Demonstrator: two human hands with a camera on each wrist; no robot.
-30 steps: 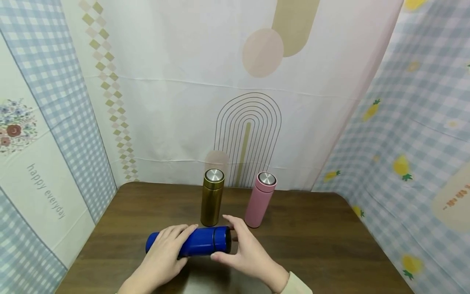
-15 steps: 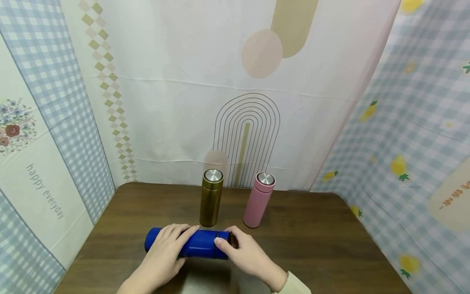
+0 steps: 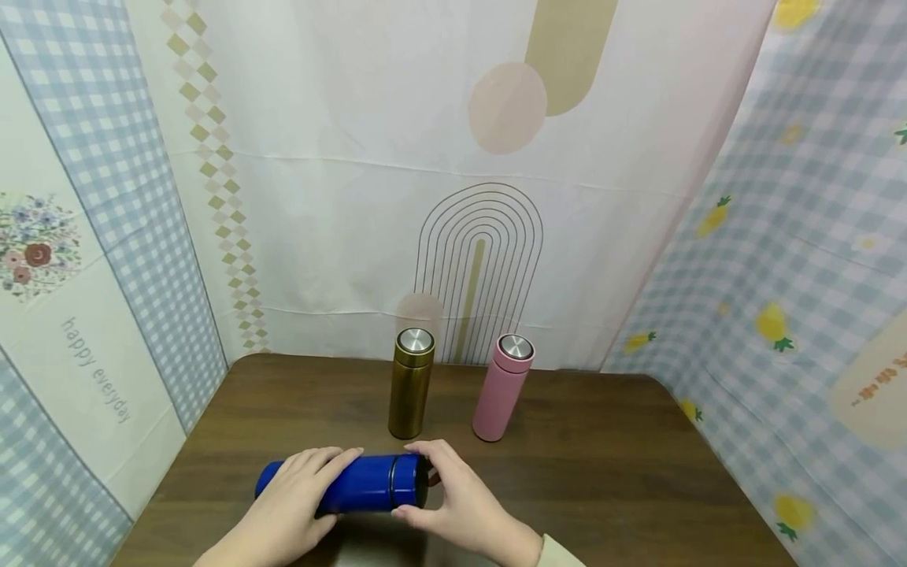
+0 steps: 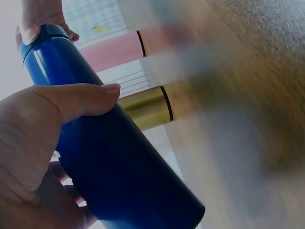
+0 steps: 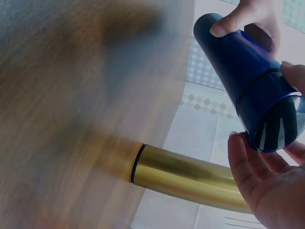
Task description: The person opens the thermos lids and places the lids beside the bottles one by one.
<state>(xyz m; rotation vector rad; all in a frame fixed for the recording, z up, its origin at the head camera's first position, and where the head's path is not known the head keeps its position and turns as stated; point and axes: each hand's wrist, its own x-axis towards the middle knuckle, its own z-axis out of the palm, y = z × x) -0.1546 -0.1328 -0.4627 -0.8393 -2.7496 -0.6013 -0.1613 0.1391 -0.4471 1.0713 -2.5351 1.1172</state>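
Note:
A blue thermos (image 3: 364,482) is held on its side above the near part of the table, its capped end to the right. My left hand (image 3: 289,502) grips its body, thumb on the near side and fingers over the top. At the cap (image 5: 264,98), my right hand (image 3: 464,504) holds the rim between thumb and fingertips, the palm apart from the shiny end. Behind the blue one, a gold thermos (image 3: 409,394) and a pink thermos (image 3: 501,398) stand upright. Both have silver-topped lids.
The brown wooden table (image 3: 602,465) has rounded far corners. A pale printed cloth (image 3: 333,236) hangs right behind it, with checked cloths (image 3: 765,236) along the sides. The gold thermos stands just beyond the blue one.
My right hand closed its grip on the cap, then shifted to hold it by the rim with the fingers spread wider. Both hands and the blue thermos have moved slightly left and nearer.

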